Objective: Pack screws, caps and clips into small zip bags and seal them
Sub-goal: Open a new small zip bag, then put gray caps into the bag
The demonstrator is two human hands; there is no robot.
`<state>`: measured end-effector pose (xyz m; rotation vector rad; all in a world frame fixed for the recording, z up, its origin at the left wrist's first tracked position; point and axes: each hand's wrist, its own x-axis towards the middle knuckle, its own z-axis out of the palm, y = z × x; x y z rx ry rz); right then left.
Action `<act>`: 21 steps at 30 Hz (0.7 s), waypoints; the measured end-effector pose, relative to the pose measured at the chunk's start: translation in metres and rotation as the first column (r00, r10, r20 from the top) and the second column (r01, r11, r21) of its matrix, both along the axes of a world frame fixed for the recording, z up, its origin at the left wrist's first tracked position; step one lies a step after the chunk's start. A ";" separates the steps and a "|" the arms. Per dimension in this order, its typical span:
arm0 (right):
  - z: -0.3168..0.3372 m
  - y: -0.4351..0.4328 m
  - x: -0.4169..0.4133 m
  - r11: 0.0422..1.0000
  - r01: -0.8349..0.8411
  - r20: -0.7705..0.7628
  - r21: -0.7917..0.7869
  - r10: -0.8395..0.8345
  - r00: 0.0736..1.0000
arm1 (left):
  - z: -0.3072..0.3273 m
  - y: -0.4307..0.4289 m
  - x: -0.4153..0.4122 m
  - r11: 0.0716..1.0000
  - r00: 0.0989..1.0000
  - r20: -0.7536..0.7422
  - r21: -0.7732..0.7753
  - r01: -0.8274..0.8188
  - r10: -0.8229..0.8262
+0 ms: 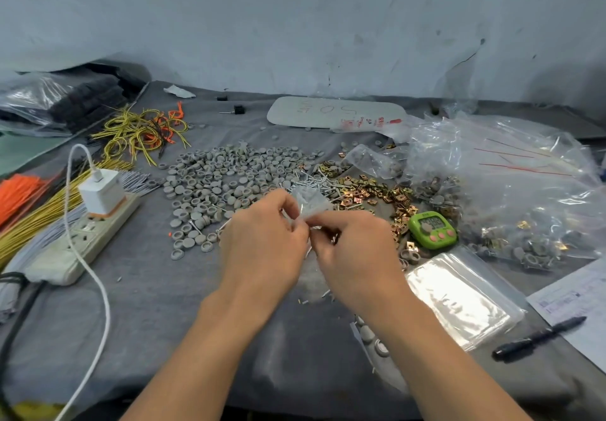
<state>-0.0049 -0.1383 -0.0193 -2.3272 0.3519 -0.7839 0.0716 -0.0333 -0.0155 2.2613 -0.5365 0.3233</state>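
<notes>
A small clear zip bag (308, 202) is held up above the table's middle, pinched between my left hand (262, 240) and my right hand (354, 250) at its lower edge. Its contents are hidden by my fingers. Behind it spreads a heap of grey caps (223, 181). Silver screws (318, 182) lie just beyond the bag, and brass clips (377, 191) are scattered to their right. A stack of empty zip bags (459, 296) rests at the right of my right hand.
A green timer (433, 228) sits near the clips. Large plastic bags of packed sets (511, 191) fill the right. A power strip with charger (85, 223) and wire bundles (141, 131) lie left. A pen (537, 338) and paper (577, 302) lie at right front.
</notes>
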 end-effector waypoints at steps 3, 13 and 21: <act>-0.001 0.001 0.008 0.953 -0.087 -0.184 0.290 0.145 0.972 | -0.002 0.000 -0.010 0.996 0.985 0.145 0.034 0.087 -0.091; 0.002 0.001 0.027 -0.216 -0.272 0.307 0.938 0.153 0.939 | 0.000 0.008 -0.019 0.963 0.929 0.346 0.267 0.038 -0.132; -0.009 0.027 0.033 0.110 -0.110 0.098 0.988 0.105 0.990 | -0.004 0.014 -0.030 0.947 0.912 0.398 0.318 -0.037 -0.099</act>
